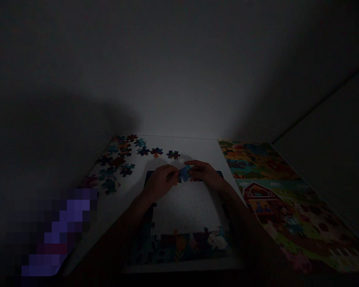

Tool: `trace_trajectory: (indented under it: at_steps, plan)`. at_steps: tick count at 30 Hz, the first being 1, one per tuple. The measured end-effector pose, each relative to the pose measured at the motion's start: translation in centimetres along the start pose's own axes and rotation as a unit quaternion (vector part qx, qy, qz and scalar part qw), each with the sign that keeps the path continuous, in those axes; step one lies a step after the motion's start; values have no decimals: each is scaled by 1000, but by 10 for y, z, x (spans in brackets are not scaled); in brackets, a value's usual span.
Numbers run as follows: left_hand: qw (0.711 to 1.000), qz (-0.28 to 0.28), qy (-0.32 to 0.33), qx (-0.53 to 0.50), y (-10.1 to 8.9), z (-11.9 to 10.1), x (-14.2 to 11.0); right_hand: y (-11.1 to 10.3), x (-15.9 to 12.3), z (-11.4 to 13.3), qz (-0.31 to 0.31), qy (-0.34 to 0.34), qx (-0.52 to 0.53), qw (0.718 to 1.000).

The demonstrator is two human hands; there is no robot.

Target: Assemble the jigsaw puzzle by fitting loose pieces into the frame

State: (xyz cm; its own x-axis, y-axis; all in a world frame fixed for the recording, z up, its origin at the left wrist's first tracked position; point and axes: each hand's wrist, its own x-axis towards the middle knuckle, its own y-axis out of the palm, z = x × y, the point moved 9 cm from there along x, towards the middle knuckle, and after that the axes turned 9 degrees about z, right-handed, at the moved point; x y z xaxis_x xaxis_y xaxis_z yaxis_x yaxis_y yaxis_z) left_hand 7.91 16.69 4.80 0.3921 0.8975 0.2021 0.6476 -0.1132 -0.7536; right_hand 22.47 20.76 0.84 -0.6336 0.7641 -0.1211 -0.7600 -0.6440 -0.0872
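My left hand and my right hand meet above the middle of a white board, and their fingertips pinch a blue jigsaw piece from either side. Below them lies a partly built jigsaw, with a dark, colourful band of joined pieces along its near side and more dark pieces along its far edge. Its white centre shows between my forearms. Loose jigsaw pieces lie scattered to the left and far side of my hands. The dim light hides their pictures.
A large printed farm picture with a red barn lies to the right of the white board. A pale wall rises behind the table. A pixelated purple patch covers something at the lower left.
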Motion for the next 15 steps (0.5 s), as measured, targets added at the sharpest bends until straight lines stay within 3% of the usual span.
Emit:
trace_trajectory:
  at_steps: [4, 10, 15]
  plan:
    - [1000, -6, -2, 21, 1, 4, 0, 2, 0, 0, 3, 4, -5, 1000]
    - [996, 24, 3, 85, 7, 7, -3, -5, -1, -3, -42, 7, -62, 997]
    - [991, 54, 8, 124, 12, 6, -7, -3, 1, -8, -42, 5, -117, 992]
